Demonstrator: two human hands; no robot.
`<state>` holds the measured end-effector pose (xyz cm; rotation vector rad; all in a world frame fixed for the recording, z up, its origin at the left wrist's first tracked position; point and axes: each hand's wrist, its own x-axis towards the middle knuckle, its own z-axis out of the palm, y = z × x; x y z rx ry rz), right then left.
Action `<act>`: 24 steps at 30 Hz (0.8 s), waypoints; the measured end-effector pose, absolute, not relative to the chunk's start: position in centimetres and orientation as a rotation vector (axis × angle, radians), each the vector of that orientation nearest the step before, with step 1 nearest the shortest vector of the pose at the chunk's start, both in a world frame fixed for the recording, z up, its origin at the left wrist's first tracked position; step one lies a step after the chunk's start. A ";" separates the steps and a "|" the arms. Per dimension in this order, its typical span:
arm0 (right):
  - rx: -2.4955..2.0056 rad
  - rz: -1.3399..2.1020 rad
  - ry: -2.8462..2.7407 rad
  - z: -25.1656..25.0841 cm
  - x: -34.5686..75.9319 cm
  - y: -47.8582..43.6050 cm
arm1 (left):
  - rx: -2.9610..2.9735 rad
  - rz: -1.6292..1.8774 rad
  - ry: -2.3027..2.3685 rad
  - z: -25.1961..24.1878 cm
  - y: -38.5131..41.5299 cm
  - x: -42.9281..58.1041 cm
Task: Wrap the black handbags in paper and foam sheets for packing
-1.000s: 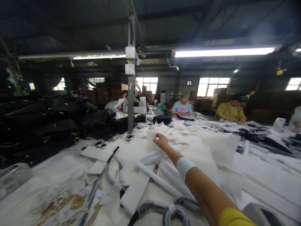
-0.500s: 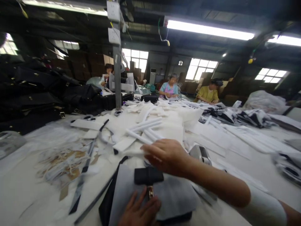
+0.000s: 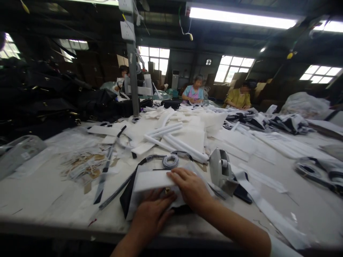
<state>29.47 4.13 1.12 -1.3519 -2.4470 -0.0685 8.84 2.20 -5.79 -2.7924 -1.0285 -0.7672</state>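
Observation:
A black bag [image 3: 126, 201] with pale wrapping lies near the table's front edge. Across its upper part is a white foam strip [image 3: 152, 179]. My right hand [image 3: 191, 187] rests on the strip's right end, fingers stretched out. Below the strip, my left hand [image 3: 154, 210] lies on the bag with its fingers spread, beside a small gold clasp [image 3: 167, 190]. A wrapped coil [image 3: 170, 161] sits just behind the bag, and a dark strap curves around the bag's left side.
A tape dispenser [image 3: 220, 167] stands right of the bag. White sheets and foam strips [image 3: 163, 132] pile up behind. Black bags [image 3: 50, 107] are heaped at left, near a metal post [image 3: 133, 78]. Several people sit across the table.
My right hand has come down onto the bag, where a white foam strip now covers the black piece. The camera view has tilted down, showing the table's front edge.

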 end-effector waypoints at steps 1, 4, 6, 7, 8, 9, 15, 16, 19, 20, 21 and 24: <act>-1.340 -0.022 -2.502 0.0 29.3 3.8 | -2.795 -0.792 -1.038 -5.7 2.0 8.9; -1.304 0.133 -2.560 -2.7 29.4 3.1 | -2.795 -0.849 -1.010 -6.0 1.6 8.8; -1.282 0.191 -2.555 -3.4 29.7 2.8 | -2.770 -0.894 -0.950 -6.6 1.5 8.6; -1.272 0.204 -2.557 -3.5 29.9 2.7 | -2.750 -0.925 -0.914 -7.0 1.6 8.4; -1.260 0.208 -2.562 -3.4 30.0 2.6 | -2.727 -0.956 -0.877 -7.3 1.6 8.3; -1.247 0.205 -2.569 -3.3 30.1 2.5 | -2.703 -0.982 -0.843 -7.6 1.6 8.1; -1.220 0.059 -2.522 -3.9 30.0 1.7 | -2.643 -0.979 -0.772 -8.3 1.2 7.1; -1.225 0.025 -2.508 -4.2 29.9 1.6 | -2.640 -0.977 -0.769 -8.4 1.2 7.0; -1.243 -0.056 -2.466 -4.8 29.8 1.3 | -2.640 -0.989 -0.758 -8.6 1.3 6.6; -1.249 -0.070 -2.454 -4.8 29.8 1.2 | -2.644 -0.992 -0.760 -8.7 1.4 6.5; -1.254 -0.076 -2.447 -4.8 29.7 1.2 | -2.649 -0.993 -0.765 -8.7 1.4 6.5; -1.268 -0.081 -2.443 -4.5 29.7 1.0 | -2.667 -0.982 -0.780 -8.6 1.5 6.3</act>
